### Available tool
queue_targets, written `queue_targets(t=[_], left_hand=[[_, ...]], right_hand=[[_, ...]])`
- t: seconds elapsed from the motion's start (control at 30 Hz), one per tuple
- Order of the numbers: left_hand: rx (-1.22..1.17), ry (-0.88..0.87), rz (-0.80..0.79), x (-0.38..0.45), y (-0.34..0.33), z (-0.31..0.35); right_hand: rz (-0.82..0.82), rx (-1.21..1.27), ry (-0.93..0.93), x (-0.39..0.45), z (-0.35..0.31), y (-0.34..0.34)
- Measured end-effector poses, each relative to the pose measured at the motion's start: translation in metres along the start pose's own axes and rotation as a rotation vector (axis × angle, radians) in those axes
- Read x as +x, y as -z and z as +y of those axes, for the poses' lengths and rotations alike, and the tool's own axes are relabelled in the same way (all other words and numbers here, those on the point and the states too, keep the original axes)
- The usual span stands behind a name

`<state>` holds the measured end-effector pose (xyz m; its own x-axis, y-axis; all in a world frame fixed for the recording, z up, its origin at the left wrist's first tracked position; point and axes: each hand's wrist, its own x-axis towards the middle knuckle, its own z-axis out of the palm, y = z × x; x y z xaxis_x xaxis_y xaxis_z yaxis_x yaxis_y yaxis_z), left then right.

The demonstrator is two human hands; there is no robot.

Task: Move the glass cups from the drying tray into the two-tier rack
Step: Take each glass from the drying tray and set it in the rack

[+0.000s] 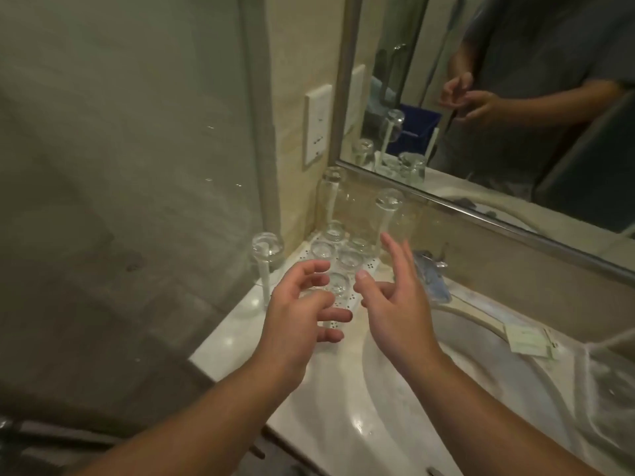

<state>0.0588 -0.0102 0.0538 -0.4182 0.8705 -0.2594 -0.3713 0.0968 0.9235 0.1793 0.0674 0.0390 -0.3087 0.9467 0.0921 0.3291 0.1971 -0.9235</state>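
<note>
**Glass cups on drying tray, hands empty**

Drying tray (311, 250): white, perforated, on the tabletop (240, 333) left of the sink (481, 383). Glass cups (348, 261): inverted on the tray (several raised on posts). Left hand (297, 316) and right hand (395, 297): over the tray's near end, fingers spread loosely, holding nothing.

Framed mirror (515, 97) above marble counter (343, 407), beige tiled wall (295, 46).

Pale marble worktop (240, 334) with an oval sink (481, 389) set in it, framed mirror (515, 97) above, white wall socket (318, 123) left of the mirror, glass shower panel (120, 166) at left, small paper packet (527, 341) on the sink's far rim
</note>
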Motion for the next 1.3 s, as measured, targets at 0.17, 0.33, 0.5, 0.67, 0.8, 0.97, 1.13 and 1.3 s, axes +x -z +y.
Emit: queue_targets(t=[0.17,0.33,0.5,0.67,0.8,0.97,1.13,1.3], left_hand=[[-0.019,-0.046,0.109,0.014,0.027,0.008],[-0.02,-0.125,0.27,0.032,0.054,0.009],[0.207,-0.243,0.441,0.054,0.081,-0.005],[0.535,-0.209,0.356,0.085,0.109,-0.033],[0.603,-0.157,0.304,0.103,0.114,-0.046],[0.614,-0.119,0.281,0.124,0.116,-0.057],[0.594,-0.122,0.271,0.137,0.112,-0.058],[0.601,-0.156,0.247,0.141,0.112,-0.063]], right_hand=[[-0.081,-0.029,0.042,0.016,-0.016,-0.024],[-0.11,-0.043,0.076,0.033,-0.022,-0.047],[-0.182,-0.245,0.168,0.055,-0.025,-0.073],[-0.334,-0.528,0.273,0.08,-0.026,-0.096],[-0.404,-0.699,0.298,0.096,-0.023,-0.115],[-0.427,-0.74,0.253,0.108,-0.017,-0.132],[-0.451,-0.74,0.212,0.114,-0.012,-0.142],[-0.471,-0.721,0.197,0.116,-0.008,-0.147]])
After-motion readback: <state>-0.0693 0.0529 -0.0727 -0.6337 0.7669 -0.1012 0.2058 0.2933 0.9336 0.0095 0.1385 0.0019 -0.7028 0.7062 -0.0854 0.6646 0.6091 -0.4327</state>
